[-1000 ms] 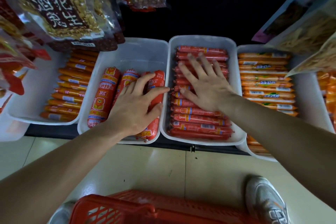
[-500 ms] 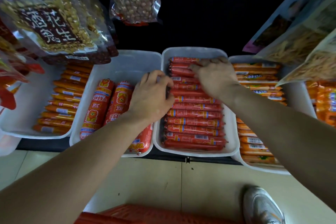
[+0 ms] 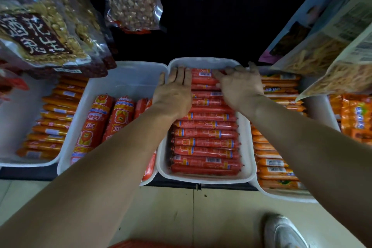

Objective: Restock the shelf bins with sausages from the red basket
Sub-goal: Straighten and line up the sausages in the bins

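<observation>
Nearest the camera, a sliver of the red basket (image 3: 149, 245) showed at the bottom edge. A grey shoe (image 3: 281, 231) stood to its right on the pale floor (image 3: 161, 211). Beyond them ran the dark front edge of the shelf (image 3: 26, 173), which carried four white bins side by side.

The middle bin (image 3: 203, 179) was packed from front to back with thin red sausages (image 3: 203, 144) lying crosswise. In the left bin (image 3: 124, 80) just beside it, fat sausages (image 3: 90, 127) lay lengthwise in the front part. The far-left bin (image 3: 10, 127) held a row of orange sticks (image 3: 50, 125), and the right bin (image 3: 281, 195) held orange-wrapped sausages (image 3: 275, 169).

Both bare forearms reached over the bins to the far end of the middle bin. The left hand (image 3: 173, 94) lay flat on the thin red sausages. Its grip was fully open, with the fingers straight and together and their tips near the back rim. The right hand (image 3: 239, 86) rested on the same far rows from the right side. Its fingers were bent and pointed left across the top sausage, and its thumb was lifted by the bin's back corner. Whether its grip had closed on a sausage could not be told.

Farthest off, a large peanut bag (image 3: 40, 32) hung over the left bins. A smaller peanut bag (image 3: 128, 4) hung beside it. Pale snack bags (image 3: 326, 46) overhung the right bin against a dark background.
</observation>
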The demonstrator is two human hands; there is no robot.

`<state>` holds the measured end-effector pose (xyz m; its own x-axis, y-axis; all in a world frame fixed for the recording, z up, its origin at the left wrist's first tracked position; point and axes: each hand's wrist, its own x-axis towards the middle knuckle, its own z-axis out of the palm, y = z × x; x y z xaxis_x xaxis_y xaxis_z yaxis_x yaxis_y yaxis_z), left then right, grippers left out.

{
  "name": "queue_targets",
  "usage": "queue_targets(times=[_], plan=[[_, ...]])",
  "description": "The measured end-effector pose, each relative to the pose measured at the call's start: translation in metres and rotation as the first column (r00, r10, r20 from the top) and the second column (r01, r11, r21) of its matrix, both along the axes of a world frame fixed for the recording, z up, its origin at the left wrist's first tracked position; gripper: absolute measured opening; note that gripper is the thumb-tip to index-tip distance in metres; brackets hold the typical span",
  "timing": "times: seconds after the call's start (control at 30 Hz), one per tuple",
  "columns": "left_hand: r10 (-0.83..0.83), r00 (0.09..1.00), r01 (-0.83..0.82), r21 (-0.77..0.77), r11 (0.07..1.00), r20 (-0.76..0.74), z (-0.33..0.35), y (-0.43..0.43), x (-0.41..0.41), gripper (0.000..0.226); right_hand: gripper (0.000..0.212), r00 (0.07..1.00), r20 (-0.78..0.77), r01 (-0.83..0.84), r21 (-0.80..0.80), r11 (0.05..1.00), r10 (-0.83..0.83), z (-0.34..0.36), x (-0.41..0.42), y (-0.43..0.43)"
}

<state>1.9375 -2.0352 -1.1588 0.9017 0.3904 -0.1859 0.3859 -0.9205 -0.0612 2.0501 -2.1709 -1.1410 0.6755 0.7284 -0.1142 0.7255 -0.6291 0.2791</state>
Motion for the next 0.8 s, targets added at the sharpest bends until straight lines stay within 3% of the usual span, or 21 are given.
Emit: queue_targets(times=[0.17, 0.3, 0.5, 0.7, 0.8], plan=[[-0.006, 0.999, 0.007, 0.017, 1.0, -0.031, -0.001, 0.0, 0.0, 0.072, 0.074, 0.997, -0.042, 0.061, -0.028, 0.998, -0.062, -0.008, -0.011, -0.002], [-0.012, 0.998, 0.014, 0.05, 0.999, -0.056, 0.0, -0.001, -0.001, 0.073, 0.07, 0.988, -0.118, 0.099, -0.046, 0.994, -0.104, -0.01, -0.011, -0.001], [-0.066, 0.998, 0.066, 0.03, 0.997, -0.003, -0.002, 0.0, -0.004, 0.077, 0.078, 0.997, -0.04, 0.062, -0.152, 0.986, -0.069, -0.014, -0.007, 0.005], [-0.024, 0.997, 0.025, 0.01, 1.0, -0.074, -0.002, 0.0, 0.003, 0.073, 0.076, 0.994, -0.087, -0.053, 0.073, 0.996, 0.059, -0.011, -0.006, -0.01], [-0.027, 0.997, 0.027, 0.006, 1.0, -0.067, -0.003, 0.0, 0.002, 0.075, 0.082, 0.993, -0.114, -0.018, -0.057, 0.998, 0.012, -0.017, -0.01, -0.007]])
